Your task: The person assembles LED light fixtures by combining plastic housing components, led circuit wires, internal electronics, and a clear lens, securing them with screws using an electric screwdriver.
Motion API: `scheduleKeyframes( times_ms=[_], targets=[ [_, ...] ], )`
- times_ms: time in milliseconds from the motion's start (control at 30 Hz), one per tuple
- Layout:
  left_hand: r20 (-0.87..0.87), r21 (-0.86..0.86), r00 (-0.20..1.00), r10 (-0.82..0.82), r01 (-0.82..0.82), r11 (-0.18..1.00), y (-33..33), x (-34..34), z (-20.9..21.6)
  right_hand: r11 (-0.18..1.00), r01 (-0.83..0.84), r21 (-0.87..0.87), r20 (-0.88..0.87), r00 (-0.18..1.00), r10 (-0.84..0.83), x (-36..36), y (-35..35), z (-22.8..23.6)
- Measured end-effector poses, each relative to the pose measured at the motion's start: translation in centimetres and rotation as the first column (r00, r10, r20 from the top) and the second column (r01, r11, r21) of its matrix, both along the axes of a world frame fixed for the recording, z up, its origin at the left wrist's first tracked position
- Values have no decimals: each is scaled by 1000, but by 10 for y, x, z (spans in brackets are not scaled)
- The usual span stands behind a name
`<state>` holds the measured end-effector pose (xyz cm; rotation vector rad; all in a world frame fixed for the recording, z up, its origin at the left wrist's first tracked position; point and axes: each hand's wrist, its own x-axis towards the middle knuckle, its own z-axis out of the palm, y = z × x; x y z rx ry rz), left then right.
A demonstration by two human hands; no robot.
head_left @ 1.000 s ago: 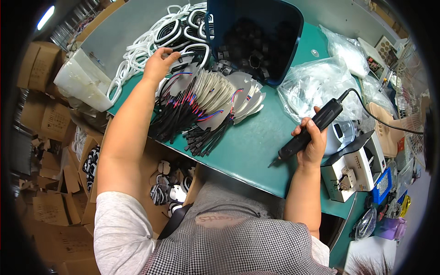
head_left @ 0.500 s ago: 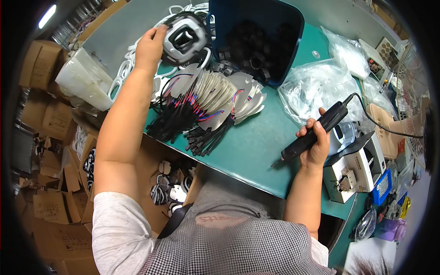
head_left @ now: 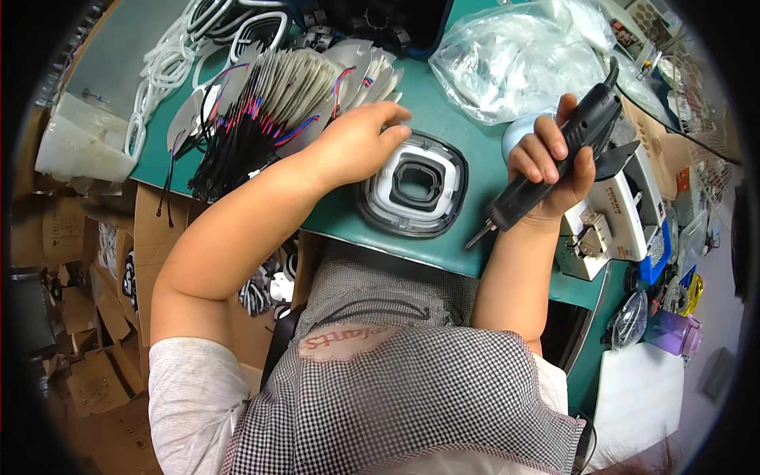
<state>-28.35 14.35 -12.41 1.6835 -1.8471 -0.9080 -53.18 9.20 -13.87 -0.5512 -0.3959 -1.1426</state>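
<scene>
A: Left hand, fingers flat and spread, pins the black-and-white frame at centre of the green table.
B: Right hand fisted around the electric screwdriver, centre right. Positioning step, probably; tip must meet a screw hole — holes unclear.

The left forearm rises bare from the lower left of the frame and slants toward the centre, elbow bent. Its left hand lies palm down just above centre, fingers extended together and pointing right, wrist straight. The right forearm climbs almost vertically right of centre. The right hand sits in the upper right, curled into a closed fist, knuckles facing left.
</scene>
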Motion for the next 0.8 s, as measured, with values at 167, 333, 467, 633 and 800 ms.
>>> scheduleKeyframes(
  times_ms=[167,333,467,633,800],
  targets=[
    [329,-320,944,-7,119,940,29,-2,1,1000,1,14,-11,1000,0,-1,1,-1],
    [296,-382,955,-25,142,913,52,1,14,999,47,23,-42,998,-46,-1,4,-1],
    [358,-310,920,-157,276,910,72,-8,0,994,106,16,-63,993,-105,-1,2,0],
    [243,-399,963,-113,205,894,67,-15,-26,950,312,4,-167,937,-307,0,6,16],
    [327,-391,941,-85,217,895,63,-28,-14,688,713,-134,-395,598,-697,-5,17,46]
  ],
)
